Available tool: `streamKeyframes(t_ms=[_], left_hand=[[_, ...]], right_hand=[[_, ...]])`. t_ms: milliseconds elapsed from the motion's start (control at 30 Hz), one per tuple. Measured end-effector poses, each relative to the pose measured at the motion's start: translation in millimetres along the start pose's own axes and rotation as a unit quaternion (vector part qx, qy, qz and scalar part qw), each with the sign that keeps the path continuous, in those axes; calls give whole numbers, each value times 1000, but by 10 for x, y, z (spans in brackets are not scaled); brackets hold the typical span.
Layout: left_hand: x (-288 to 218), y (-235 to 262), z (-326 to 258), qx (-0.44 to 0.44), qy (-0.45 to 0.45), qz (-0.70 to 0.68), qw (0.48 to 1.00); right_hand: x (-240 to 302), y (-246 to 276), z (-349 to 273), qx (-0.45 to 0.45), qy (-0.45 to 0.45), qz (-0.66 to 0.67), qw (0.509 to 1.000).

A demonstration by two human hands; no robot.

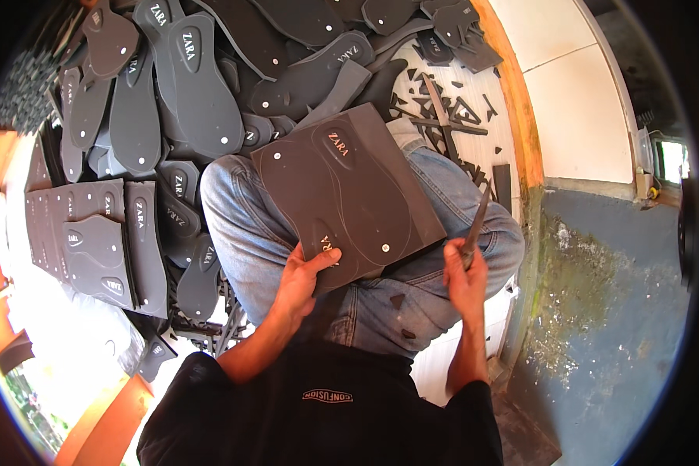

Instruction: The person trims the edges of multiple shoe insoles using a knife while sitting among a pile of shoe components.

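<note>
A dark rubber sheet [348,194] on the lap is gripped at six o'clock by the left hand [303,276], fingers clamped. At its four o'clock, a knife [475,225] is clasped tightly by the right hand [464,279].

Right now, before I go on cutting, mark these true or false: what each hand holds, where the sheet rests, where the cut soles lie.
1. The left hand grips the dark foam sheet at its near edge. True.
2. The right hand is empty. False: it holds a knife.
3. The sheet lies on the floor. False: it rests on the lap, on the jeans.
4. Cut soles are piled beyond the knees. True.
</note>
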State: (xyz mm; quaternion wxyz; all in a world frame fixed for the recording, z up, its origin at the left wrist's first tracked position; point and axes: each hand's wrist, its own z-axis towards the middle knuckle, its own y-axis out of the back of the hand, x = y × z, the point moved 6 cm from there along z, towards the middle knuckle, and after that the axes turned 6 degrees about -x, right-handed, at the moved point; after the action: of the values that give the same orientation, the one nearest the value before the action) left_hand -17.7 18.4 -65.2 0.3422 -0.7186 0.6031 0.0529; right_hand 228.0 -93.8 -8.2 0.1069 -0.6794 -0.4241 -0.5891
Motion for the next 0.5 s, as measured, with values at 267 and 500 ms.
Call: streamKeyframes(t_ms=[267, 500], left_hand=[[55, -35, -164, 127, -53, 110, 984], [-136, 42, -444, 345, 134, 366, 854]], right_hand=[[-79, -384, -189, -107, -104, 187, 971], [-46, -565, -111, -104, -75, 131, 983]])
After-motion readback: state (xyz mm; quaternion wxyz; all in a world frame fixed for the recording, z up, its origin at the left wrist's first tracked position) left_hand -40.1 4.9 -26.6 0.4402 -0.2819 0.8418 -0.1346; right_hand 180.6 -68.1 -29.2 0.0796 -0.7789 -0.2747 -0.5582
